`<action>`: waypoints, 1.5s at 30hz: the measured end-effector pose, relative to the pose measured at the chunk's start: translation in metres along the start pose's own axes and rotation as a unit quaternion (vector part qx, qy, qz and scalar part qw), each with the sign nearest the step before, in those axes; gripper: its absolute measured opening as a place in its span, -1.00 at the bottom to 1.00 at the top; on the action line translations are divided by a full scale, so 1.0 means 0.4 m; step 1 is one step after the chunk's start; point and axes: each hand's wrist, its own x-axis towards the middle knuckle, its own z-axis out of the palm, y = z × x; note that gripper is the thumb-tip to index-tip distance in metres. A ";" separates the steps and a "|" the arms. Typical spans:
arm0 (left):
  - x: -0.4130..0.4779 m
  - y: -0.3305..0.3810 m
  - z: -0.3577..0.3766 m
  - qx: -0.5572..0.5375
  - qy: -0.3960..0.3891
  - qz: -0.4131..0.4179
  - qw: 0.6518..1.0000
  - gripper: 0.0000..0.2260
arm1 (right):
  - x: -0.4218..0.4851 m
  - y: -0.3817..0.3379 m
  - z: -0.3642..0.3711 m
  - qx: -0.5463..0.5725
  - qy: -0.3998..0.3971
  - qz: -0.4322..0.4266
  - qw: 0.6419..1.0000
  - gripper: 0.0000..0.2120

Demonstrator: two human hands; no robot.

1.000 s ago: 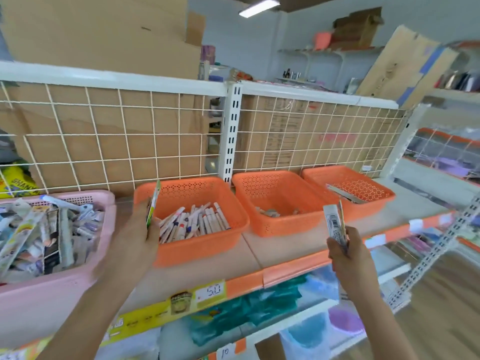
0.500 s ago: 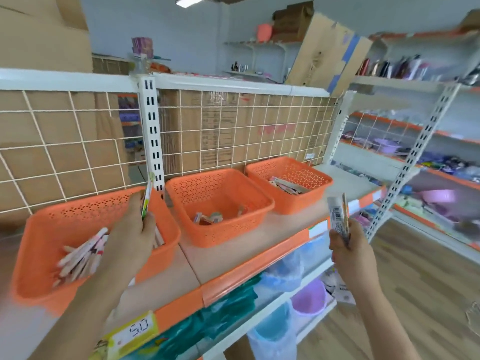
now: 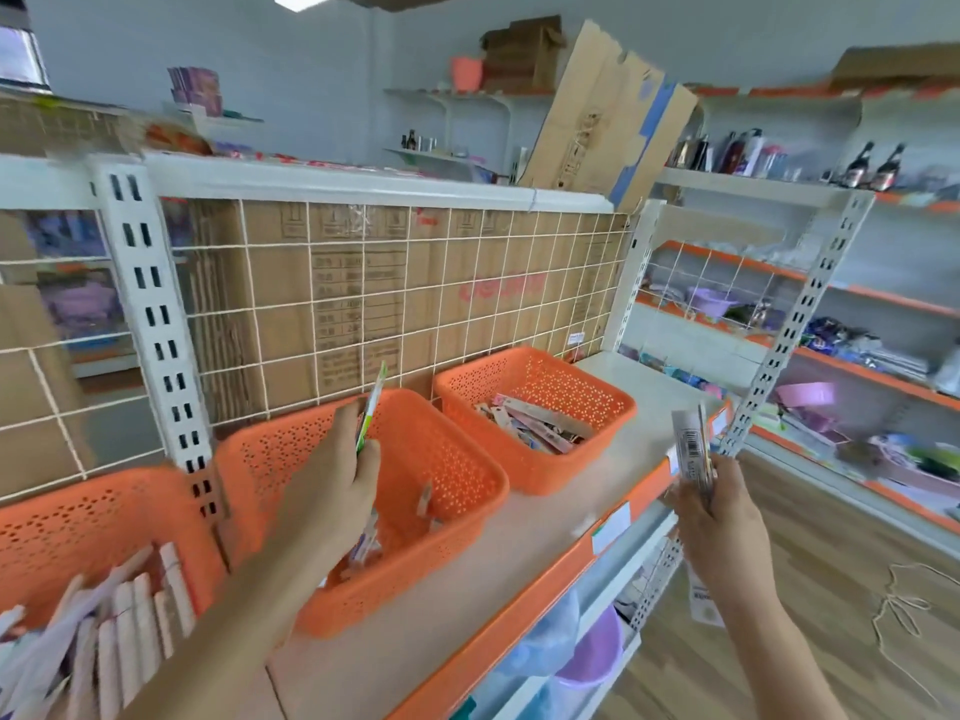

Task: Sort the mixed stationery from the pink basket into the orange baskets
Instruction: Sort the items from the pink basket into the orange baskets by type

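**Shop shelf with three orange baskets: both hands loaded, nothing dropped yet**

Nearest, at lower left, the near basket [image 3: 78, 517] holds white markers [image 3: 130, 631]. Just beyond it the left hand [image 3: 337, 475] hovers over the middle basket [image 3: 467, 459]. Its fingers and thumb pinch a slim green-and-white pen [image 3: 370, 407] upright above a few small pieces lying inside. On the right, out past the front edge of the shelf [image 3: 550, 532], the right hand [image 3: 722, 522] grips barcoded packets [image 3: 688, 452], also upright; I cannot tell how many. Farther right sits the far basket [image 3: 618, 407] with long flat packets [image 3: 535, 423], backed by the wire grid [image 3: 467, 283]. The pink basket is out of view.

This looks like the delivery step, with picked items being matched to baskets. Next, each hand must reach over the basket with like contents and let go. The barcoded packets look suited to the far basket; where the pen belongs is less sure.
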 end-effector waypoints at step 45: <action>0.258 0.079 0.351 0.181 0.034 -0.035 0.982 -0.54 | 0.540 0.097 0.320 -0.015 -0.199 -0.288 0.937 -0.60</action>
